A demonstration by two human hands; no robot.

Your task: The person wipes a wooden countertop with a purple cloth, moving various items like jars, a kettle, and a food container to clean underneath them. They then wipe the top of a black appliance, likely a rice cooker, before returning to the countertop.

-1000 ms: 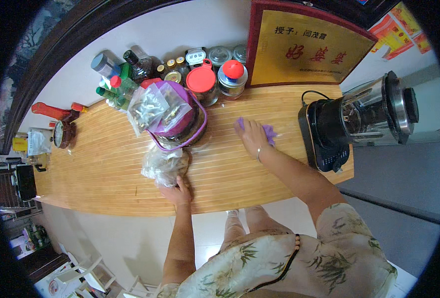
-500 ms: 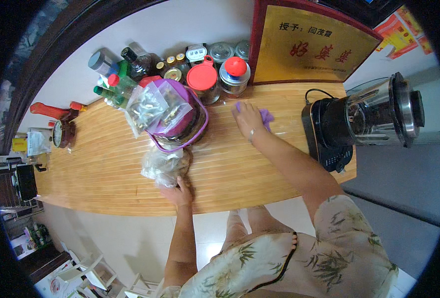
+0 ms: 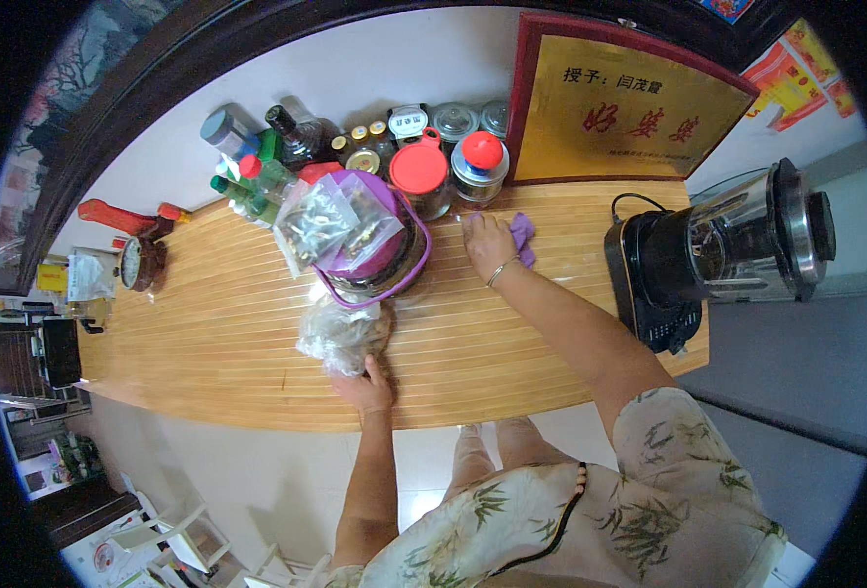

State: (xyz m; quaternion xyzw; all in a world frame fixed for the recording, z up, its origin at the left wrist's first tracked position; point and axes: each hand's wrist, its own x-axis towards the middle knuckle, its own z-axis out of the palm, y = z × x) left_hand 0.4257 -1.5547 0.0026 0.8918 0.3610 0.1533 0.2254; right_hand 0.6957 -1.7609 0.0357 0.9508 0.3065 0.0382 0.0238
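My right hand [image 3: 490, 243] presses a crumpled purple cloth [image 3: 522, 235] onto the wooden table [image 3: 512, 343], beside the jars at the back. The cloth sticks out to the right of my fingers. My left hand [image 3: 365, 389] is at the table's near part, gripping the end of a crumpled clear plastic bag [image 3: 340, 335]; its thumb shows, while the other fingers are partly hidden. Just behind that bag stands a container with a purple lid and handle [image 3: 386, 240]. Small clear packets [image 3: 328, 223] lie on top of the lid.
Along the wall stand a red-lidded jar [image 3: 420, 171], a jar topped with a red ball-like piece [image 3: 481, 155], and several bottles [image 3: 301, 142]. A gold plaque in a red frame [image 3: 620, 108] leans behind. At the right sits a black blender [image 3: 649, 284]; at the far left, a pot [image 3: 142, 263].
The whole view has shifted, so the table things appear lower and farther right. My right hand has slid slightly left over the table with the cloth. My left hand stays at the bag.
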